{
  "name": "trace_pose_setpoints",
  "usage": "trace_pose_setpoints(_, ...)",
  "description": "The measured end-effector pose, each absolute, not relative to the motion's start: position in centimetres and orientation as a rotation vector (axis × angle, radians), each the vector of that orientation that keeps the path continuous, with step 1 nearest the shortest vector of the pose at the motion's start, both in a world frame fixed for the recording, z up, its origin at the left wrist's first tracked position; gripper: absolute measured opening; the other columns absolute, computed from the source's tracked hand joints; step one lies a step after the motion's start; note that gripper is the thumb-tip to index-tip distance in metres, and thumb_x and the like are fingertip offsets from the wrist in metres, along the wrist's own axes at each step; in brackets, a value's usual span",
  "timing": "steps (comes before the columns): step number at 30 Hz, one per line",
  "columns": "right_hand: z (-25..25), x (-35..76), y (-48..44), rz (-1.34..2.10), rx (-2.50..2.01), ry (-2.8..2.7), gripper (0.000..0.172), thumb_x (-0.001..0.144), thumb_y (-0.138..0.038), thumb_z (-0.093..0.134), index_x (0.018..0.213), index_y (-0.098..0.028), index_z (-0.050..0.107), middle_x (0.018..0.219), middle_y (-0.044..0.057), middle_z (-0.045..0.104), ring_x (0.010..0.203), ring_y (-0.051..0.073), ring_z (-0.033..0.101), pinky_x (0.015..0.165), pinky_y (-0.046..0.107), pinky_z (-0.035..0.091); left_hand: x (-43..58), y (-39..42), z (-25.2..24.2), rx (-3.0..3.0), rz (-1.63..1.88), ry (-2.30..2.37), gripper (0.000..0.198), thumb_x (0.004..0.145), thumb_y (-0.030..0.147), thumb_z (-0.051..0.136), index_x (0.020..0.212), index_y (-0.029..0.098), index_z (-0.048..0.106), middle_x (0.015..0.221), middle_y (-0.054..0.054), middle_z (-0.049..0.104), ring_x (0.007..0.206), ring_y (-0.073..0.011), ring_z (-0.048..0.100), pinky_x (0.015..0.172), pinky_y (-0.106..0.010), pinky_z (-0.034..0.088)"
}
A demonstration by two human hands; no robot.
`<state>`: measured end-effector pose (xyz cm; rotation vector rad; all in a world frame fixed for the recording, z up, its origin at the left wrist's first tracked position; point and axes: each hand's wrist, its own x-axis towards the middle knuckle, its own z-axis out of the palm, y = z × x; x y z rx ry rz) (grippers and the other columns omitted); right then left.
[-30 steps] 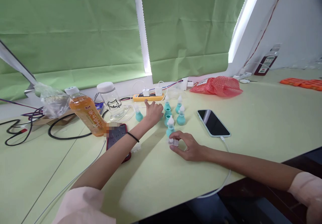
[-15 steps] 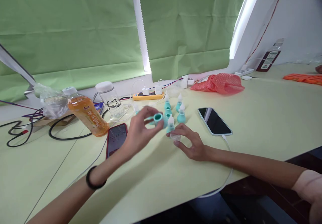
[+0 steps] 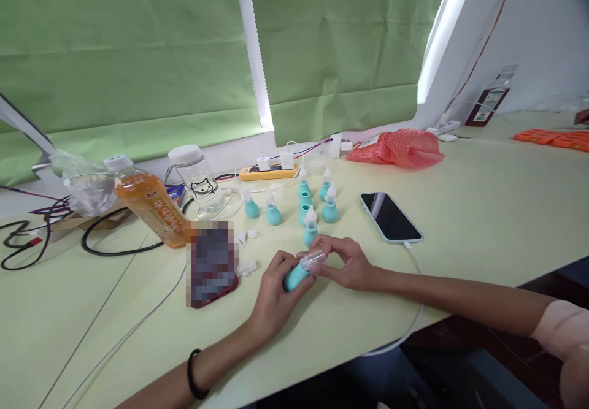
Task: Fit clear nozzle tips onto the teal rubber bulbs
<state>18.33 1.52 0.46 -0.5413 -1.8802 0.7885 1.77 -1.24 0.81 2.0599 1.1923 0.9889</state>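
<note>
My left hand is closed round a teal rubber bulb held just above the table. My right hand pinches a clear plastic cap against the bulb's open end. Both hands meet in front of a cluster of several teal bulbs with white tips standing upright on the pale green table. Two more capped bulbs stand to the left of the cluster. Small loose white parts lie near them.
A red-cased phone lies left of my hands, a second phone on a charging cable to the right. An orange drink bottle, a clear jar, a power strip, black cables and a red bag line the back.
My left hand picked a teal bulb out of the cluster and brought it down toward me. My right hand lifted the clear cap off the table and set it to the bulb's end.
</note>
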Motion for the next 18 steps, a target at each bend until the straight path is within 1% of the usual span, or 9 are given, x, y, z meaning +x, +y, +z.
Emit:
trace_pose_setpoints(2,0.6,18.3,1.7,0.735,-0.551,-1.912,0.011,0.072,-0.019,0.056,0.068,-0.018,0.047,0.077,0.004,0.059,0.074,0.015,0.057,0.069,0.031,0.046,1.5,-1.2,0.8,2.051,1.021,1.207,0.014,0.077,0.029,0.049,0.085,0.019,0.055,0.084,-0.003,0.049,0.076,-0.0138,0.048,0.067,-0.025,0.04)
trace_pose_setpoints(4,0.8,18.4,1.9,0.697,-0.565,-1.923,0.007,0.073,-0.019,0.055,0.069,-0.017,0.049,0.076,0.004,0.057,0.071,0.013,0.054,0.067,0.03,0.045,1.4,-1.2,0.7,2.038,1.012,1.2,0.015,0.078,0.029,0.047,0.088,0.019,0.053,0.085,-0.003,0.05,0.078,-0.0139,0.048,0.068,-0.025,0.04)
trace_pose_setpoints(8,1.1,18.5,2.0,0.702,-0.59,-1.944,0.012,0.074,-0.019,0.053,0.064,-0.016,0.049,0.073,0.004,0.053,0.066,0.012,0.051,0.059,0.026,0.043,1.2,-1.3,0.8,1.974,0.973,1.211,0.019,0.079,0.031,0.046,0.094,0.02,0.052,0.083,-0.001,0.056,0.075,-0.0137,0.05,0.067,-0.026,0.039)
trace_pose_setpoints(13,1.4,18.6,2.3,0.706,-0.561,-2.025,0.02,0.071,-0.02,0.056,0.055,-0.015,0.046,0.065,0.003,0.054,0.058,0.01,0.049,0.054,0.024,0.041,1.0,-1.2,0.8,1.996,1.076,1.251,0.021,0.073,0.033,0.054,0.089,0.019,0.056,0.076,-0.001,0.055,0.07,-0.0137,0.051,0.063,-0.025,0.04)
trace_pose_setpoints(18,1.9,19.0,2.6,0.697,-0.54,-2.144,0.022,0.066,-0.02,0.06,0.05,-0.015,0.046,0.063,0.003,0.055,0.053,0.009,0.049,0.05,0.022,0.04,0.8,-1.1,0.6,2.044,1.073,1.257,0.024,0.071,0.035,0.057,0.089,0.018,0.059,0.074,-0.002,0.055,0.068,-0.0139,0.052,0.061,-0.025,0.041)
